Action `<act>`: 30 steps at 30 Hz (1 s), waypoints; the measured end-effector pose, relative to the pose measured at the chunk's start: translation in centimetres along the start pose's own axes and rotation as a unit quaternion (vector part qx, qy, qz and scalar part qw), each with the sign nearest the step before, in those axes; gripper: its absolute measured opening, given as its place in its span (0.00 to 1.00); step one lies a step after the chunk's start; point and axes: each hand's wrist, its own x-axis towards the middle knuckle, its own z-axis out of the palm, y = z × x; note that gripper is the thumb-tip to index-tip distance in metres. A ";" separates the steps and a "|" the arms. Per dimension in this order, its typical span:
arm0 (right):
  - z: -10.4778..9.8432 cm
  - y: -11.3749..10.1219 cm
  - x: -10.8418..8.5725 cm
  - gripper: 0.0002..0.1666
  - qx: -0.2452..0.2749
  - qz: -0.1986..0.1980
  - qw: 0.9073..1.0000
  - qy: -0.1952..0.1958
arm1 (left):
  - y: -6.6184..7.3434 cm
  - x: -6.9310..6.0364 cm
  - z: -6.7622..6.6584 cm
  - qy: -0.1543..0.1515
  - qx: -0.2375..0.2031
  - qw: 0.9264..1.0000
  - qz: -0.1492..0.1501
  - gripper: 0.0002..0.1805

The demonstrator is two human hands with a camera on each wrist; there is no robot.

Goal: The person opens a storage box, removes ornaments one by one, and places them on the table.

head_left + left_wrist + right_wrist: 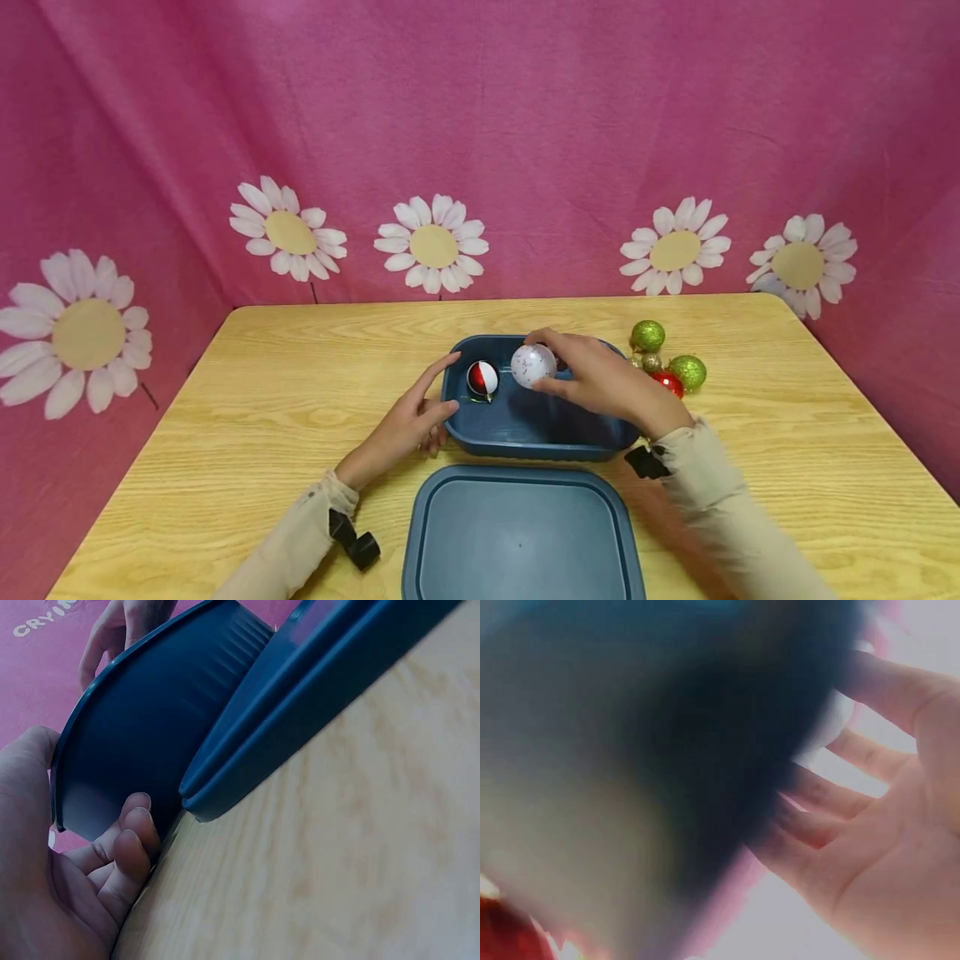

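Observation:
My right hand holds a clear-white bauble with dark speckles between fingers and thumb, above the inside of a dark blue plastic box. My left hand rests at the box's left end. Its index finger and thumb touch the rim, and the other fingers curl loosely beside the outer wall in the left wrist view. A red-and-white bauble lies in the left part of the box. Another small ornament behind the speckled bauble is mostly hidden by my right hand. The right wrist view is largely blocked by the blurred box wall.
The box's blue lid lies flat just in front of it. Right of the box are glittery green baubles, a red bauble and small gold ones. A pink cloth with daisies hangs behind the wooden table.

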 end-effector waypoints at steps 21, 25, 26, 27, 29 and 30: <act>-6.4 4.7 -3.0 0.32 0.018 0.085 0.995 0.054 | -0.2 0.0 -0.1 0.000 0.001 1.000 -0.004 0.34; -6.9 5.9 -3.4 0.32 0.027 0.106 0.992 0.057 | -0.2 0.0 -0.1 0.001 0.001 1.000 -0.007 0.34; -7.0 6.2 -3.6 0.33 0.029 0.111 0.992 0.058 | -0.2 0.0 -0.1 0.000 0.001 1.000 -0.007 0.34; -7.1 6.5 -3.7 0.33 0.028 0.111 0.992 0.060 | -0.2 0.0 -0.1 -0.001 0.000 1.000 -0.006 0.34; -7.4 7.1 -3.9 0.33 0.022 0.112 0.991 0.066 | -0.2 0.0 -0.2 -0.002 -0.001 1.000 -0.003 0.34; -7.5 7.4 -4.1 0.33 0.020 0.113 0.991 0.070 | -0.2 0.1 -0.2 -0.003 -0.001 1.000 -0.002 0.34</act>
